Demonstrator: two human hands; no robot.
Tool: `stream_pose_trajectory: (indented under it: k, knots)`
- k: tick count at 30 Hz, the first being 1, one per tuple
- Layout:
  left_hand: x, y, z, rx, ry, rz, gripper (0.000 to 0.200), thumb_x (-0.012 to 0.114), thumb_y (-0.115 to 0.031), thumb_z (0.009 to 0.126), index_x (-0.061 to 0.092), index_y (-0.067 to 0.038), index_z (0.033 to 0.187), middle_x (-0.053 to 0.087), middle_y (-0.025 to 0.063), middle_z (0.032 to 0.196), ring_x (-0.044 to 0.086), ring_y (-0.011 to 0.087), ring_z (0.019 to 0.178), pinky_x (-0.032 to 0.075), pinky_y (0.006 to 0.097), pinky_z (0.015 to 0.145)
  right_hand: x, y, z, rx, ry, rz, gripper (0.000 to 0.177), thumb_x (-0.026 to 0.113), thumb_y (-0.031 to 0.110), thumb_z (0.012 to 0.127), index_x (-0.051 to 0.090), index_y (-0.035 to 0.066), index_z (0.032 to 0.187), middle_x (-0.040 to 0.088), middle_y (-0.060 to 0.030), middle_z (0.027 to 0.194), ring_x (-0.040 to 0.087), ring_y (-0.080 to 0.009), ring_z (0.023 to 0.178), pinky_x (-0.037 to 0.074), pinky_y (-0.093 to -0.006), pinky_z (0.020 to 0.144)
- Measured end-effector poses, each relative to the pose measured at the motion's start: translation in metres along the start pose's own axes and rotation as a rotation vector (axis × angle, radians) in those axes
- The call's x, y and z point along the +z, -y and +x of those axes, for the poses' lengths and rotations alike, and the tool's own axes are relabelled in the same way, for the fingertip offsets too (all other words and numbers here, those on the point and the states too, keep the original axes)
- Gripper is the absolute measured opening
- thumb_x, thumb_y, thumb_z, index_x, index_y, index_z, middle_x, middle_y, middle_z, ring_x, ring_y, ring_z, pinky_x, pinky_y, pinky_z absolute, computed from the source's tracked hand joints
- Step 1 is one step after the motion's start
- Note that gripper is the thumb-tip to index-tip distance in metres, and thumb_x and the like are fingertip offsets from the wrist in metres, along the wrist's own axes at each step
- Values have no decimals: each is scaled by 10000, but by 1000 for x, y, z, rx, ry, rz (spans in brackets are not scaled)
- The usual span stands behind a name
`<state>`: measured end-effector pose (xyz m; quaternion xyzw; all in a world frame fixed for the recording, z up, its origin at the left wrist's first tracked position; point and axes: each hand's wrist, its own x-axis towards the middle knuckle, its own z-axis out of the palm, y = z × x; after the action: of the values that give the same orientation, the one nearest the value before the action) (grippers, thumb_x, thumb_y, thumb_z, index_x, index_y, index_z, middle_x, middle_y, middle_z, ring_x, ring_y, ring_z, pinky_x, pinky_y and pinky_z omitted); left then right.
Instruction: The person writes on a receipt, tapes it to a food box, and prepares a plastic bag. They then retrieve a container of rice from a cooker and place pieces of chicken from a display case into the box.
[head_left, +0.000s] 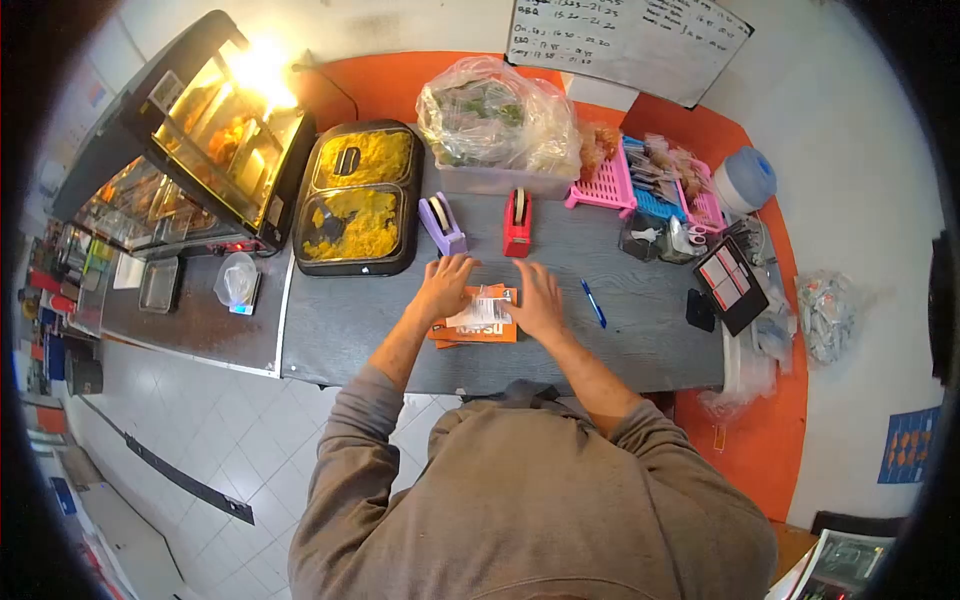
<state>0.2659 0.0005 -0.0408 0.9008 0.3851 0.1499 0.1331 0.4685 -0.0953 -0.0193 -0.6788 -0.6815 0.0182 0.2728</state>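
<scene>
On the dark grey table lies a small stack of flat orange printed pieces [498,333], with large white letters along the near edge. A white printed label or slip [484,309], partly under shiny clear plastic, lies on top. My left hand [443,287] rests at the stack's left edge with fingers stretched forward. Along the right edge is my right hand [540,302], its fingers apart. Just beyond the hands stand a purple tape dispenser [443,226] and a red tape dispenser [517,225]. A blue pen [594,304] lies to the right.
Black trays of yellow food [355,235] and a lit display warmer [200,150] stand left. At the back is a plastic-covered tub of greens [500,130]. Pink baskets [605,188], jars and a black card holder [731,284] line the right side.
</scene>
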Motion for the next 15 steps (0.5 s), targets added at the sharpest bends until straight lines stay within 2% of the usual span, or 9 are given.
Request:
stream_pose_trajectory:
  k: [1, 3, 5, 7, 8, 9, 11, 12, 15]
  knots:
    - [3, 9, 15, 10, 4, 0, 469, 717, -400, 754, 675, -166, 1158, 541, 89, 1267, 506, 288, 1199, 370, 491, 989, 11, -17, -15, 10, -5, -2, 731, 789, 406, 722, 464, 127, 1314, 594, -159, 1106, 565, -373, 1060, 440, -501, 909]
    - [7, 18, 38, -151, 584, -436, 580, 628, -489, 840, 603, -111, 1279, 590, 157, 1264, 548, 332, 1179, 421, 446, 999, 39, -52, -49, 744, 434, 430, 857, 667, 676, 747, 472, 92, 1344, 582, -167, 1200, 552, -350, 1115, 407, -500, 963]
    - [25, 30, 49, -216, 812, -447, 776, 551, -693, 826, 590, -71, 1289, 644, 140, 1212, 609, 268, 1091, 471, 381, 944, -8, -34, -55, 960, 1155, 688, 1047, 461, 862, 741, 445, 42, 1391, 531, -212, 1323, 505, -349, 1206, 317, -534, 1047]
    - [76, 71, 53, -358, 1036, -652, 795, 519, -729, 834, 603, -80, 1285, 656, 88, 1197, 627, 200, 1019, 485, 357, 907, 10, -29, -80, 819, 1425, 903, 1037, 355, 860, 790, 372, 65, 1456, 370, -205, 1491, 364, -349, 1360, 268, -514, 1106]
    - [99, 79, 56, -418, 1159, -809, 755, 502, -712, 860, 614, -91, 1274, 657, 73, 1192, 628, 181, 993, 486, 349, 902, 12, -19, -86, 843, 1330, 968, 1051, 369, 852, 793, 284, 71, 1490, 306, -206, 1520, 304, -349, 1395, 214, -523, 1132]
    - [39, 32, 52, -470, 1194, -1003, 658, 406, -632, 952, 622, -92, 1262, 657, 62, 1187, 630, 182, 991, 488, 347, 901, 17, -7, -87, 871, 1225, 1035, 1075, 382, 844, 795, 196, 77, 1524, 242, -206, 1549, 243, -350, 1430, 159, -531, 1159]
    - [28, 26, 51, -390, 1205, -865, 628, 292, -565, 1011, 612, -88, 1265, 657, 66, 1180, 618, 173, 1020, 481, 343, 930, 44, -3, -79, 990, 1032, 1261, 1087, 383, 822, 815, 43, 89, 1542, 113, -187, 1588, 173, -352, 1453, 141, -540, 1164]
    - [62, 59, 34, -338, 1101, -724, 650, 240, -556, 1020, 553, -73, 1323, 627, 84, 1231, 601, 178, 1073, 458, 334, 981, 31, 5, -77, 995, 910, 1259, 1050, 380, 808, 828, 110, 81, 1536, 170, -198, 1572, 199, -355, 1444, 165, -523, 1160]
    - [69, 36, -1, -543, 991, -1352, 716, 247, -625, 986, 437, -81, 1410, 577, 72, 1317, 575, 197, 1156, 425, 352, 1036, 51, -8, -74, 1034, 640, 1159, 924, 372, 763, 870, 362, 59, 1467, 382, -223, 1476, 313, -341, 1401, 255, -452, 1134]
